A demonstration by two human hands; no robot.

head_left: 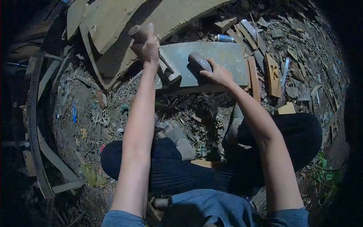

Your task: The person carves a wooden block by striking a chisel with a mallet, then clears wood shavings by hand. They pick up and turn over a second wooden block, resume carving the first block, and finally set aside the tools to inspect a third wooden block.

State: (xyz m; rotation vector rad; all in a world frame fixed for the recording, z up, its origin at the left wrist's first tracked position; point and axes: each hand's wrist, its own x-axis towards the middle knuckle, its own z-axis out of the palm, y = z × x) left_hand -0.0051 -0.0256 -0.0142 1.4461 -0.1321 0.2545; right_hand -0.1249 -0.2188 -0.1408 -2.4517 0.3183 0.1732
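My left hand [148, 51] is closed round a thick wooden piece with a round end [137, 33], thumb pointing up. Just below that hand, a narrow shaft [167, 62] runs down to a flat, pale blade-like piece [174, 76] at the left end of the grey-green board [223, 53]. Whether this shaft belongs to the piece in my left hand, I cannot tell. My right hand [220, 73] grips a dark grey oblong block [199, 61] from its right side, low over the middle of the board.
Large curved wooden planks [109, 26] lie at the upper left. A blue can [225, 38] is behind the board. Wood offcuts [273, 75] and chips cover the ground to the right. A curved wooden frame [34, 125] stands at the left. My bent legs [291, 130] are in front.
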